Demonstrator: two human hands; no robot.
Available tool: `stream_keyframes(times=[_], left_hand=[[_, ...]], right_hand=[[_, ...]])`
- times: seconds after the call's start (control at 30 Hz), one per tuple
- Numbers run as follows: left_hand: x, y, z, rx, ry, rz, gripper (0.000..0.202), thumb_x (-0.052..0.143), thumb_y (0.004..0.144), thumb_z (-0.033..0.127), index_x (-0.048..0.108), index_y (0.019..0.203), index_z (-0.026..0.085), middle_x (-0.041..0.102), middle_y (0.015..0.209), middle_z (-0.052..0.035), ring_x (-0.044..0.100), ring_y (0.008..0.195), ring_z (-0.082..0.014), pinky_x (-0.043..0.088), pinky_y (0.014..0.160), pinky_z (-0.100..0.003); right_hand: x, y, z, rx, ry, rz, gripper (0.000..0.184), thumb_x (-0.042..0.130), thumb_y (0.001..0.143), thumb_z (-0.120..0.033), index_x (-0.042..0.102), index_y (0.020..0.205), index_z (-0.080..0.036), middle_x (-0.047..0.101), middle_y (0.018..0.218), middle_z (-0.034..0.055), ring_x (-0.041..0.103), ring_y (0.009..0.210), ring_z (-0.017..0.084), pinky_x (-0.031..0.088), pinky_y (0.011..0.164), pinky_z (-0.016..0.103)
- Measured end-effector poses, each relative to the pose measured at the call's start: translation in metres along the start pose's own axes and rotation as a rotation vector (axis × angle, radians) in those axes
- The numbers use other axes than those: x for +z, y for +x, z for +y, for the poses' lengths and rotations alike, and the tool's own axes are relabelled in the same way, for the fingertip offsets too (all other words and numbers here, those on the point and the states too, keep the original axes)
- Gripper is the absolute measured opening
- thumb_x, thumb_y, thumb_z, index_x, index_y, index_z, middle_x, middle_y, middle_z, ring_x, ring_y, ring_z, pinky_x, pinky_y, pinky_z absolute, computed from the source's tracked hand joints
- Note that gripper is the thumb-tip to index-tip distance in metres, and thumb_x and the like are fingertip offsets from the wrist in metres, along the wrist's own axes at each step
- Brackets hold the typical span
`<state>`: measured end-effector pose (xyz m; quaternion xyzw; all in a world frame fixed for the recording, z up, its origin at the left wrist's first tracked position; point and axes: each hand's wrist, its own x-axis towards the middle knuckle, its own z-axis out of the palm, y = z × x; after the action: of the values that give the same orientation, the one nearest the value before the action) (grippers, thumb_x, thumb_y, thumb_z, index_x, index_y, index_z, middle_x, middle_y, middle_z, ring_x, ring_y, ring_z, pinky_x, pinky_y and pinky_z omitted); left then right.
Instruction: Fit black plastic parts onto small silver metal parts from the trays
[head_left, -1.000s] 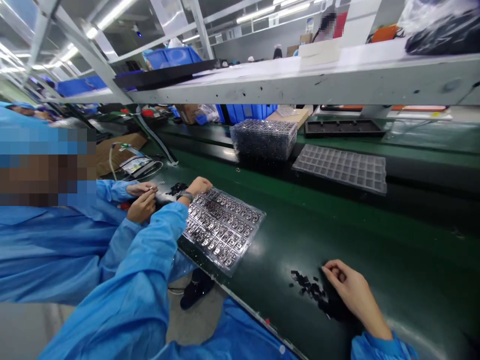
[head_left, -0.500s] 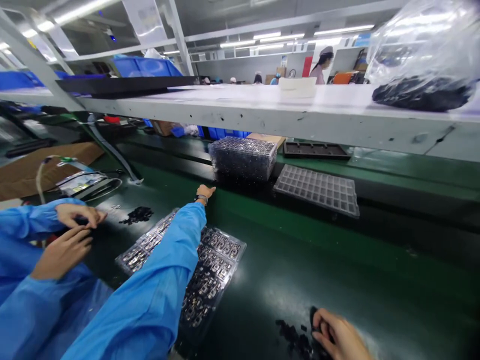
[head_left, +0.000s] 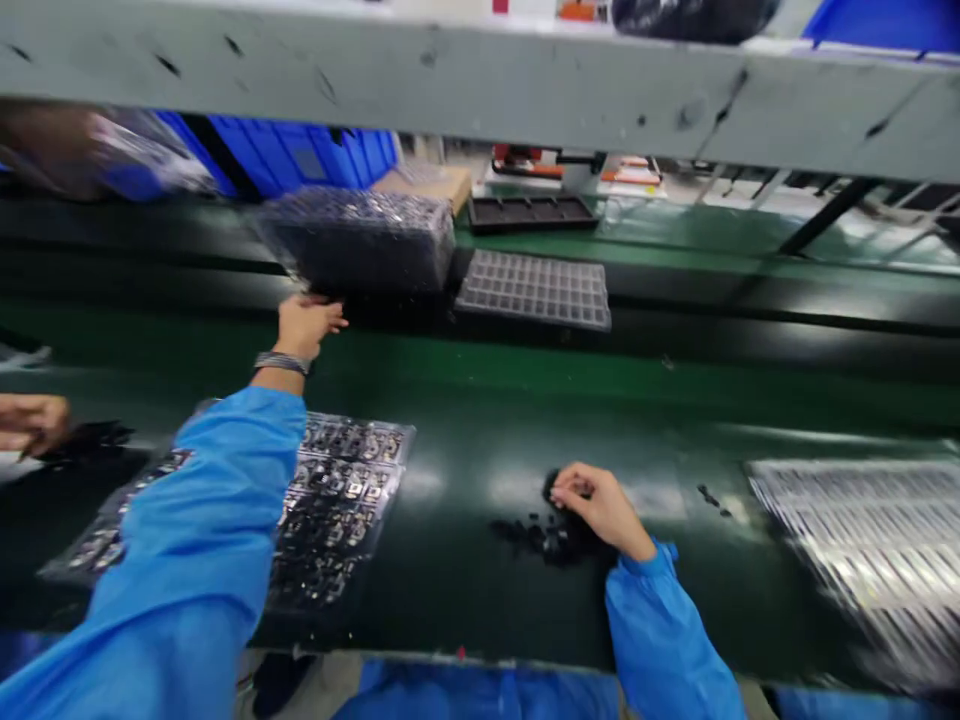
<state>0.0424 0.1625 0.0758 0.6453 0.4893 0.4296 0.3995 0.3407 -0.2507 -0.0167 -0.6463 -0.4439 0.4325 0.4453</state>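
My left hand (head_left: 306, 325) reaches forward across the green work surface, palm down with its fingers loosely stretched. Just beyond it stands a stack of clear plastic trays (head_left: 360, 240) filled with small parts. Under my left forearm lies a clear tray of small metal-and-black components (head_left: 341, 500), partly hidden by the sleeve. My right hand (head_left: 592, 500) pinches a small black piece (head_left: 551, 487), blurred and partly covered by the fingers. Right below that hand is a loose pile of small black pieces (head_left: 551, 540).
An empty grid tray (head_left: 536, 288) and a black tray (head_left: 531, 212) lie at the back. A blurred tray with rows of strips (head_left: 885, 540) is at right. A shelf edge (head_left: 480, 85) crosses above. At far left, a co-worker's hand (head_left: 34, 425) is beside another black pile (head_left: 94, 440).
The view has swung right and downward, bringing the right-hand tray into sight. My left hand stays stretched out before the tray stack; my right hand stays by the black pile.
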Motion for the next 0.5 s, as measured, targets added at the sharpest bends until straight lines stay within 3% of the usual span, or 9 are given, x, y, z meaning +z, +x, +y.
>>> stream_keyframes(times=[0.03,0.1,0.2,0.27,0.33,0.4,0.5], left_hand=[[0.011,-0.015,0.012,-0.029,-0.04,0.007,0.021,0.075,0.086,0.021,0.059,0.095,0.012,0.062,0.067,0.0017,0.063,0.061,-0.0128,0.048,0.069,-0.028],[0.036,-0.059,0.037,-0.02,-0.126,-0.1,0.014,0.07,0.087,0.014,0.062,0.097,0.009,0.063,0.068,0.0021,0.062,0.058,-0.0084,0.043,0.065,-0.022],[0.08,-0.146,0.061,0.061,-0.31,-0.342,0.032,0.081,0.077,0.022,0.067,0.103,0.012,0.068,0.072,-0.0006,0.062,0.058,-0.0113,0.046,0.057,-0.023],[0.113,-0.201,0.06,-0.02,-0.403,-0.464,0.034,0.083,0.076,0.029,0.068,0.103,0.014,0.068,0.072,-0.001,0.062,0.056,-0.0123,0.047,0.055,-0.025],[0.142,-0.24,0.047,-0.137,-0.448,-0.584,0.033,0.083,0.075,0.031,0.069,0.1,0.014,0.067,0.072,-0.0017,0.061,0.054,-0.0125,0.046,0.052,-0.025],[0.165,-0.263,0.031,-0.227,-0.474,-0.653,0.032,0.082,0.075,0.032,0.069,0.098,0.014,0.066,0.071,-0.0019,0.06,0.053,-0.0123,0.044,0.051,-0.024],[0.183,-0.276,0.017,-0.274,-0.506,-0.674,0.033,0.083,0.075,0.032,0.069,0.099,0.015,0.066,0.073,-0.002,0.061,0.055,-0.0118,0.044,0.052,-0.024]], right_hand=[[-0.001,0.0,-0.001,0.01,0.074,0.008,0.032,0.079,0.082,-0.048,0.068,0.083,-0.019,0.075,0.075,0.0067,0.071,0.07,0.021,0.054,0.069,0.032],[-0.002,0.0,-0.001,0.002,0.194,0.021,0.036,0.084,0.078,-0.05,0.068,0.085,-0.018,0.077,0.077,0.0078,0.074,0.072,0.022,0.057,0.072,0.034],[-0.002,-0.001,-0.001,-0.024,0.301,0.028,0.038,0.087,0.075,-0.049,0.071,0.088,-0.017,0.078,0.082,0.009,0.075,0.074,0.021,0.059,0.072,0.034],[-0.002,-0.002,-0.002,-0.035,0.336,0.018,0.037,0.087,0.076,-0.048,0.073,0.091,-0.017,0.079,0.085,0.0099,0.075,0.074,0.021,0.059,0.07,0.033],[-0.002,-0.001,-0.004,-0.051,0.36,0.011,0.037,0.086,0.077,-0.047,0.073,0.094,-0.017,0.08,0.086,0.0096,0.074,0.072,0.02,0.058,0.068,0.032],[-0.002,-0.001,-0.005,-0.07,0.384,0.014,0.036,0.086,0.077,-0.046,0.071,0.095,-0.018,0.08,0.085,0.0083,0.074,0.071,0.019,0.058,0.068,0.031],[0.0,0.001,-0.004,-0.079,0.402,0.038,0.035,0.087,0.076,-0.045,0.068,0.092,-0.019,0.08,0.084,0.007,0.074,0.071,0.019,0.057,0.068,0.031]])
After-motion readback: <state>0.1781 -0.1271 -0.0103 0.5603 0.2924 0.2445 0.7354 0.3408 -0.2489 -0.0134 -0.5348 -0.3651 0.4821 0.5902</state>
